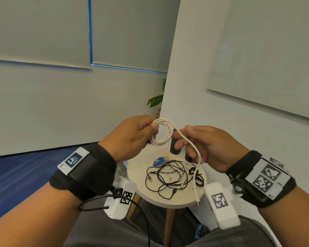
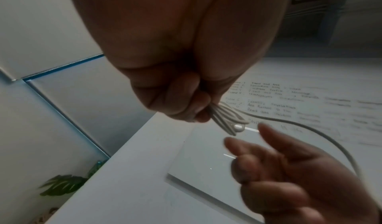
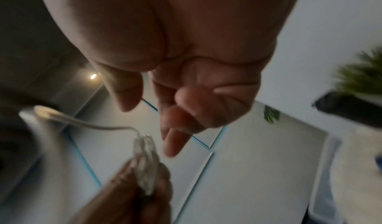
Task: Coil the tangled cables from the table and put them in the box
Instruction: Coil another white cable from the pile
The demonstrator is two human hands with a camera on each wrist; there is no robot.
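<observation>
My left hand (image 1: 151, 128) is raised above the table and pinches a white cable coil (image 1: 161, 133) of several loops between thumb and fingers. The same grip shows in the left wrist view, hand (image 2: 186, 103) on coil (image 2: 227, 121). The coil's loose tail (image 1: 194, 148) runs over the back of my right hand's fingers and hangs down to a plug (image 1: 197, 198). My right hand (image 1: 190, 142) is beside the coil, fingers loosely bent and closed on nothing (image 3: 181, 116). Below, a tangle of black and white cables (image 1: 169, 179) lies on the round white table (image 1: 168, 202).
A small blue cable bundle (image 1: 158, 160) and two black cylinders (image 1: 175, 147) sit at the table's far side. A white wall corner with a glass board (image 1: 266, 59) rises right behind it. A plant (image 1: 156, 99) stands beyond. Blue carpet lies to the left.
</observation>
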